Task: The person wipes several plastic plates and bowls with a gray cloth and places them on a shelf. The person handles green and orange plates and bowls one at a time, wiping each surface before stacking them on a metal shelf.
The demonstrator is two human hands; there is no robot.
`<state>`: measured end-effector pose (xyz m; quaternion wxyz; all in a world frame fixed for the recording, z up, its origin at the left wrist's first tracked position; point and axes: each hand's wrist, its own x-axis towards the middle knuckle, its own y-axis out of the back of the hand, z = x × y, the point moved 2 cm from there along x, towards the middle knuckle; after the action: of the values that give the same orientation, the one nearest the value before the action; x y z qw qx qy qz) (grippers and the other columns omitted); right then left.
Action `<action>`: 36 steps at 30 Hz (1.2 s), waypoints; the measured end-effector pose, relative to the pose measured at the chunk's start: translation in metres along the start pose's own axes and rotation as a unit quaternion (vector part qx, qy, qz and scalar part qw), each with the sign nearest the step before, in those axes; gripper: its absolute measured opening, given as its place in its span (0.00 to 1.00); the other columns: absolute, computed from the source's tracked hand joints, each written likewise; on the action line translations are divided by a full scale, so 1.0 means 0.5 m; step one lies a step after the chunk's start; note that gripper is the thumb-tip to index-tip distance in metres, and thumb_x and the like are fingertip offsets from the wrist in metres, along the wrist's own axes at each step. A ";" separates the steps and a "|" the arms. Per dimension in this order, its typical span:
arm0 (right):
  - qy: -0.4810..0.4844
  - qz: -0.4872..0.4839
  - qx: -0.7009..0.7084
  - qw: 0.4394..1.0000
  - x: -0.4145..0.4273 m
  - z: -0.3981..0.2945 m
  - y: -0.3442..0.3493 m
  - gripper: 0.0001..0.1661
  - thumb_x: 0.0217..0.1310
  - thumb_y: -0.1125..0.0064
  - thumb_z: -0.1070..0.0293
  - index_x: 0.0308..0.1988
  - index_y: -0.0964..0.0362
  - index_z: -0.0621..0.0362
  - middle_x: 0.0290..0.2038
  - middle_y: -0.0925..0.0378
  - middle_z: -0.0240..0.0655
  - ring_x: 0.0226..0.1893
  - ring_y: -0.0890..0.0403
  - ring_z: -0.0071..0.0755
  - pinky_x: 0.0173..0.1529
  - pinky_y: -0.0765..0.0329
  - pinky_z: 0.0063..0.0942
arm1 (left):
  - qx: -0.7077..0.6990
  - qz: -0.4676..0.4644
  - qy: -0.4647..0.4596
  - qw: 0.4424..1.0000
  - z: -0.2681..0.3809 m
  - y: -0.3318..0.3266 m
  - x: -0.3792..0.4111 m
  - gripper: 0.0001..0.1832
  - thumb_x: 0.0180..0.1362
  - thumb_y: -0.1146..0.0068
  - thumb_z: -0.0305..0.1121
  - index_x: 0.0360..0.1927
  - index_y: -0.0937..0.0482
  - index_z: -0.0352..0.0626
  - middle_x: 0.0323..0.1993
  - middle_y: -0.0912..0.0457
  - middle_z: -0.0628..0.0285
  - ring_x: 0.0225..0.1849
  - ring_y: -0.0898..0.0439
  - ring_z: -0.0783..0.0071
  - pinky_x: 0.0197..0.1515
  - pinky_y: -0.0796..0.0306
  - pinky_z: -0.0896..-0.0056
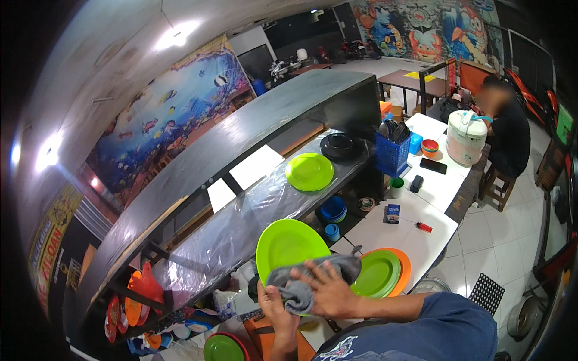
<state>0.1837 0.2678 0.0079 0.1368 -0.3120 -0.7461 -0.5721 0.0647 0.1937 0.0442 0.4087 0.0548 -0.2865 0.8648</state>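
A lime-green plate (291, 243) is tilted up in front of me, its lower part covered by a grey cloth (343, 266). My left hand (277, 311) grips the plate's lower edge together with a bunched part of the cloth. My right hand (327, 289) presses the cloth on the plate with its fingers spread. Just right of it, a green plate (377, 273) lies on an orange plate (405, 270) on the white-tiled counter. Another lime-green plate (309, 171) rests on the plastic-covered shelf, beside stacked black plates (337, 145).
A blue cutlery basket (393, 153), a phone (433, 165), a red lighter (424, 227) and a rice container (466, 137) stand or lie on the counter (433, 216). Green and red plates (223, 347) are stacked below. A person (508, 131) sits on a stool beyond.
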 end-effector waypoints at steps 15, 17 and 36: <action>-0.067 -0.216 0.416 0.881 0.104 0.113 0.215 0.23 0.51 0.38 0.75 0.50 0.29 0.61 0.38 0.20 0.36 0.41 0.23 0.26 0.49 0.28 0.29 | 0.214 -0.197 0.171 0.941 0.032 0.050 -0.009 0.10 0.55 0.40 0.22 0.41 0.18 0.30 0.27 0.19 0.69 0.29 0.25 0.85 0.33 0.31 0.80; -0.064 -0.184 0.469 0.861 0.115 0.103 0.217 0.23 0.51 0.37 0.76 0.50 0.29 0.61 0.39 0.21 0.34 0.42 0.23 0.25 0.49 0.27 0.28 | 0.221 -0.165 0.134 0.952 0.042 0.051 -0.006 0.11 0.54 0.40 0.22 0.42 0.18 0.30 0.27 0.20 0.69 0.29 0.26 0.86 0.32 0.33 0.81; -0.157 0.047 0.643 0.748 0.041 0.049 0.111 0.27 0.58 0.44 0.81 0.57 0.36 0.60 0.49 0.26 0.31 0.51 0.28 0.21 0.59 0.33 0.25 | -0.034 -0.001 -0.048 0.998 0.052 0.047 0.042 0.23 0.57 0.48 0.26 0.57 0.31 0.37 0.49 0.23 0.54 0.48 0.21 0.62 0.52 0.27 0.59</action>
<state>0.2060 0.3055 0.0545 0.2122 -0.2705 -0.9330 0.1067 0.0299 0.1820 0.0618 0.3969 0.0825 -0.3346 0.8508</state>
